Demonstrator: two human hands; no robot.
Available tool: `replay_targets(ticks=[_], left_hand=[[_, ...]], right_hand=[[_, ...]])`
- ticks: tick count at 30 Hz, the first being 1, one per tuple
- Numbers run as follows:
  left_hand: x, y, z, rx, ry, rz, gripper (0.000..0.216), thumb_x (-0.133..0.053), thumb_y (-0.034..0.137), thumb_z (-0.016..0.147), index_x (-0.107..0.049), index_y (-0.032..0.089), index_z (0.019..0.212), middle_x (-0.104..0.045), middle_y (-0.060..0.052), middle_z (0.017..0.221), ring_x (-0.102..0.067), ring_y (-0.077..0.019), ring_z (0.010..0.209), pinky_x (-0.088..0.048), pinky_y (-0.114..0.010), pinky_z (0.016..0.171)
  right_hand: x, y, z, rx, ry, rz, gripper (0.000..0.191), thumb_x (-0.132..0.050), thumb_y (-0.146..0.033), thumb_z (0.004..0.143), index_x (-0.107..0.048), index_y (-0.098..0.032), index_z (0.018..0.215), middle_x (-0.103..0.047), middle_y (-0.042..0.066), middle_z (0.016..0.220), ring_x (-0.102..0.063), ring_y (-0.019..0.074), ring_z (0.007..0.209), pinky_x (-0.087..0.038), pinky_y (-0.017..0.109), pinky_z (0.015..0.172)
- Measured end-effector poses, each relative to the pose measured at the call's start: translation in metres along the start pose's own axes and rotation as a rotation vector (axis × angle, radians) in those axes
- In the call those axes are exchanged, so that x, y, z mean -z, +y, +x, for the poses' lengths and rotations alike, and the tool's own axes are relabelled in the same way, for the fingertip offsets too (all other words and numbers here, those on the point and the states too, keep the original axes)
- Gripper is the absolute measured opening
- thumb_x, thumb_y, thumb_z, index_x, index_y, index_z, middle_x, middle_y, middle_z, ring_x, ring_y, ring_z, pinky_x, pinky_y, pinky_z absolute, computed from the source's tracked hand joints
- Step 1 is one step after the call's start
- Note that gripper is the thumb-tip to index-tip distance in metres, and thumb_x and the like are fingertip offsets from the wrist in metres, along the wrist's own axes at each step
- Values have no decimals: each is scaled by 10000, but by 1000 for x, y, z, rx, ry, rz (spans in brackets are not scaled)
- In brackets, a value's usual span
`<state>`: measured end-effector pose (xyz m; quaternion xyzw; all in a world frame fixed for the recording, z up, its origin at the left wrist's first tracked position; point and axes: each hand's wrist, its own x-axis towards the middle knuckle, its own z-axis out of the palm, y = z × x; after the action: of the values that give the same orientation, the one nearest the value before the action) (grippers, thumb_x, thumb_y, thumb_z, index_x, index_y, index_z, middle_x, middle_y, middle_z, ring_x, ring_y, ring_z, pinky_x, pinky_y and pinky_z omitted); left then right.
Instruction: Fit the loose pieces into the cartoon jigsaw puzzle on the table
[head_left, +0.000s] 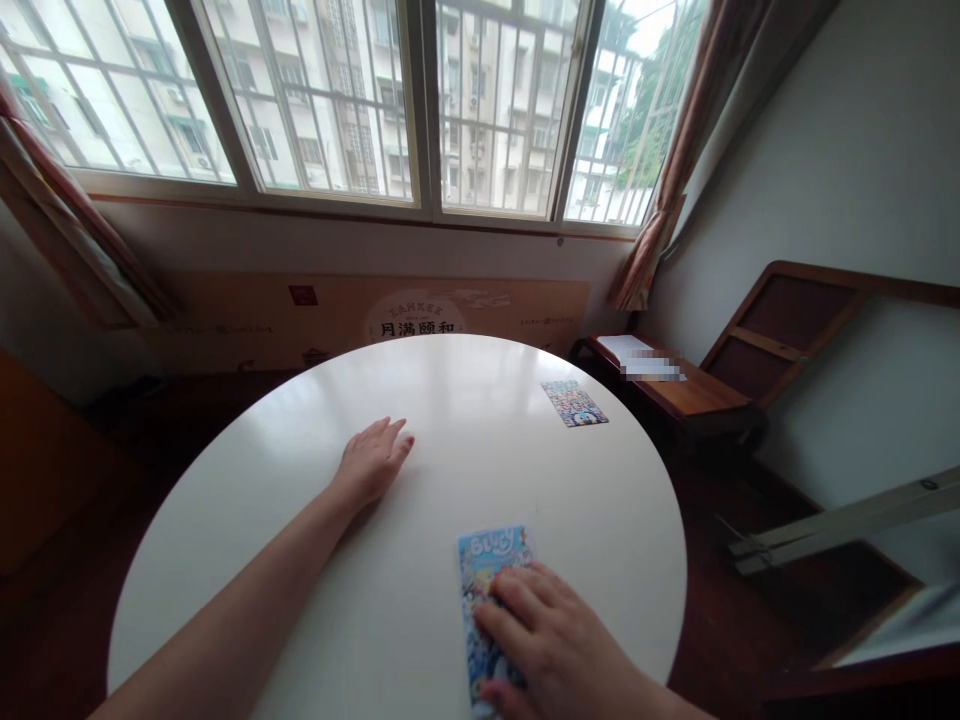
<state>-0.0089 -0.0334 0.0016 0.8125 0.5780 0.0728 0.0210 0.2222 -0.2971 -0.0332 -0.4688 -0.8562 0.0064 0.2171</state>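
My right hand (pixel 551 635) lies over a blue printed pack (pixel 491 545) at the near side of the round white table (pixel 390 610). Its fingers curl across the pack's face, the thumb lower down. "BLUEY" is printed at the pack's far end, above crowded cartoon figures; part of the print is under my hand. Farther left, my left hand (pixel 373 460) rests on the tabletop, fingers stretched out and nothing in them. A colourful card (pixel 575 403) with many small figures lies flat near the table's far right edge, apart from both hands.
A wooden bench (pixel 675 385) with white papers (pixel 637 358) stands beyond the table at the right. A long printed carton (pixel 330 310) leans below the barred window (pixel 495 110). Curtains (pixel 667 190) hang at both sides.
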Motion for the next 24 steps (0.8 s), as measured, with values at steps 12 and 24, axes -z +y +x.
replay_targets(ticks=[12,24], left_hand=[[-8,-4,2,-17,68,18,616,-268,469,1024,-480,145,1504,-434,-143,1588,-350,-280,1499,-285,-450,1206],[-12,-9,3,-33,129,22,564,-331,446,1012,-560,146,1431,-520,-146,1523,-438,-279,1440,-330,-442,1185]], right_hand=[[71,153,-28,-490,-56,-226,397,-443,-383,1023,-645,-224,1326,-608,102,1426,-496,325,1394,-349,588,1158],[89,227,-37,-603,29,-356,425,-436,-363,1018,-690,-191,1312,-614,127,1413,-603,296,1289,-521,442,1039]])
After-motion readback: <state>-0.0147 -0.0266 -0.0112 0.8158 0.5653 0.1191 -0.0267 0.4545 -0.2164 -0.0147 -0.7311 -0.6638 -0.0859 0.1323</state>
